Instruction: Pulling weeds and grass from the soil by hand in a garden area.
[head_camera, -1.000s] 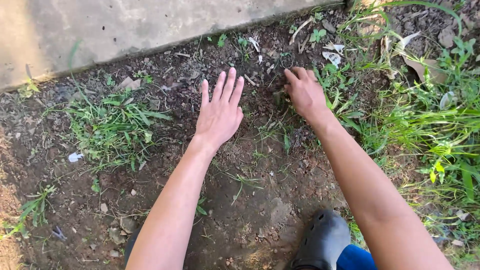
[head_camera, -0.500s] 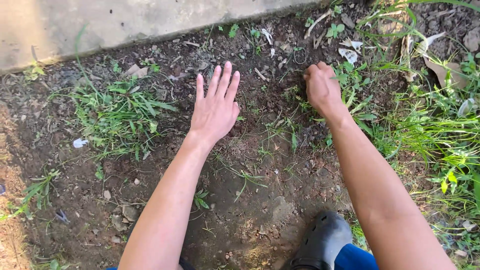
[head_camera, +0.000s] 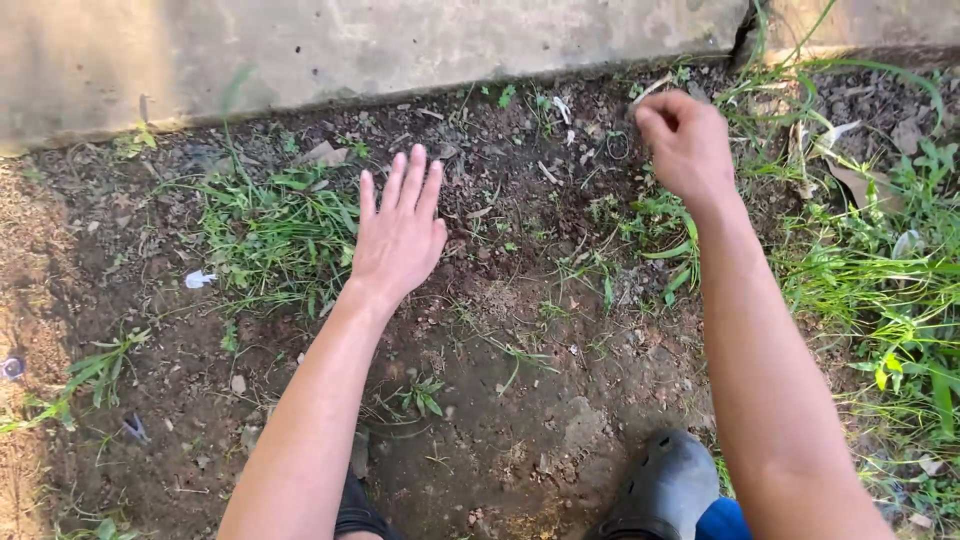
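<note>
A: Since the earlier frame, right hand (head_camera: 688, 143) lifted off the dark bare soil (head_camera: 520, 300), fingers curled; contents not visible. Left hand (head_camera: 398, 232) flat, spread.

B: Progress?

A: Green grass tuft (head_camera: 275, 235), left of the left hand, remains rooted; middle soil mostly bare.

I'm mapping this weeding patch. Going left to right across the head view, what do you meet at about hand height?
White scrap → grass clump → left hand, fingers spread → bare soil → right hand, curled → tall grass.
</note>
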